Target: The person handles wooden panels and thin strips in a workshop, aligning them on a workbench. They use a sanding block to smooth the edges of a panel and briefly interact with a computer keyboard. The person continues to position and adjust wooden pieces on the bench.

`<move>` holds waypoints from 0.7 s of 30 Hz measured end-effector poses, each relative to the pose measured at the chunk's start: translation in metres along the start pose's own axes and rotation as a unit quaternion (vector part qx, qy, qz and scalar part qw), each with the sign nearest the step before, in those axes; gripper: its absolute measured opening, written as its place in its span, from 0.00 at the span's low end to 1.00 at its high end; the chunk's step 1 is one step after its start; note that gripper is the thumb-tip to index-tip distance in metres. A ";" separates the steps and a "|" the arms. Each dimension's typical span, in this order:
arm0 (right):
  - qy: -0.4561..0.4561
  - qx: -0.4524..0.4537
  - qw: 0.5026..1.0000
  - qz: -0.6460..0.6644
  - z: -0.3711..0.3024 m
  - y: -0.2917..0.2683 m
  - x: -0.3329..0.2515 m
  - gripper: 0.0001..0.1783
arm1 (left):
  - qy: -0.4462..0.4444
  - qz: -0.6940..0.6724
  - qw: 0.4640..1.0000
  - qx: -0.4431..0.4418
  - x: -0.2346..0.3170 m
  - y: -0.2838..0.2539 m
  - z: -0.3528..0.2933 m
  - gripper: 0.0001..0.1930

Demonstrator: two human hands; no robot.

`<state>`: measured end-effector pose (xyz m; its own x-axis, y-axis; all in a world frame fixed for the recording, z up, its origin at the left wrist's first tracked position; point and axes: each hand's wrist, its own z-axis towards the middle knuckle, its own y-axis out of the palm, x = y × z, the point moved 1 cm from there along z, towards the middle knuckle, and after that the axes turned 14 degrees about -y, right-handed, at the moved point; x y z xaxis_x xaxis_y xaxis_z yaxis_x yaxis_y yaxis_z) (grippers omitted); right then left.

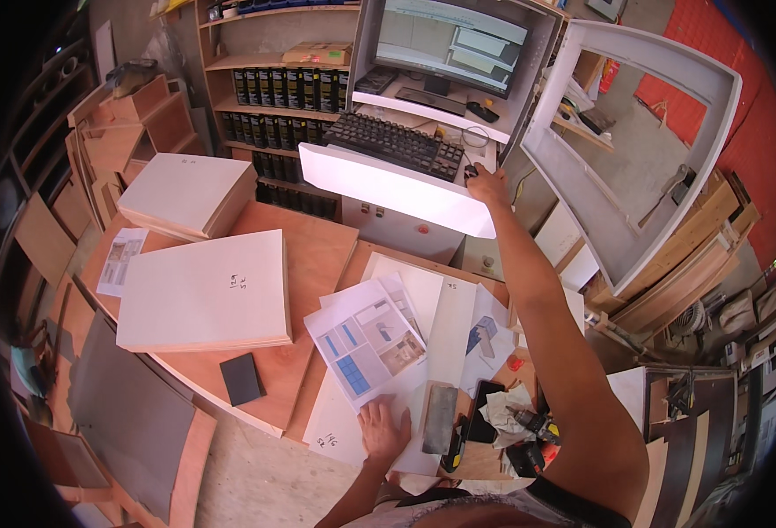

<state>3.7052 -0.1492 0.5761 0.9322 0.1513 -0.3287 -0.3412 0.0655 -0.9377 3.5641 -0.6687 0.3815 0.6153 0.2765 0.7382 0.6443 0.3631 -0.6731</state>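
Observation:
My right arm reaches up to the keyboard shelf, where my right hand (pixel 488 187) is closed over a small black computer mouse (pixel 471 171) at the shelf's right end. Just left of it lies a black keyboard (pixel 397 145) on the white-fronted pull-out shelf (pixel 397 189). Above stands a lit monitor (pixel 445 40) inside a cabinet. Down at the bench my left hand (pixel 384 431) rests flat with fingers apart, at the lower edge of printed sheets (pixel 366 343) with blue and grey drawings. Beneath the sheets is a pale marked panel (pixel 331 422).
Two stacks of white boards (pixel 203 290) (pixel 186 189) sit on the bench at left, near a dark square piece (pixel 242 378). A cordless drill (pixel 533 424), a phone-like black slab (pixel 485 409) and a grey block (pixel 440 418) lie right of my left hand. An open framed door (pixel 722 132) juts out at right.

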 end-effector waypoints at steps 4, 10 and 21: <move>-0.001 -0.003 1.000 0.013 0.002 0.001 0.000 0.38 | -0.002 0.003 1.000 -0.004 0.000 0.000 0.001 0.25; -0.009 0.009 1.000 -0.017 0.003 0.003 0.002 0.37 | -0.003 0.005 1.000 -0.004 -0.001 0.001 0.001 0.24; -0.005 0.040 0.999 -0.016 -0.003 0.000 -0.002 0.38 | 0.002 -0.010 1.000 0.009 0.001 0.000 0.000 0.22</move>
<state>3.7039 -0.1528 0.5764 0.9415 0.1581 -0.2975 -0.3205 0.1488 -0.9355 3.5648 -0.6684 0.3822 0.6046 0.2649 0.7512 0.6484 0.3841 -0.6573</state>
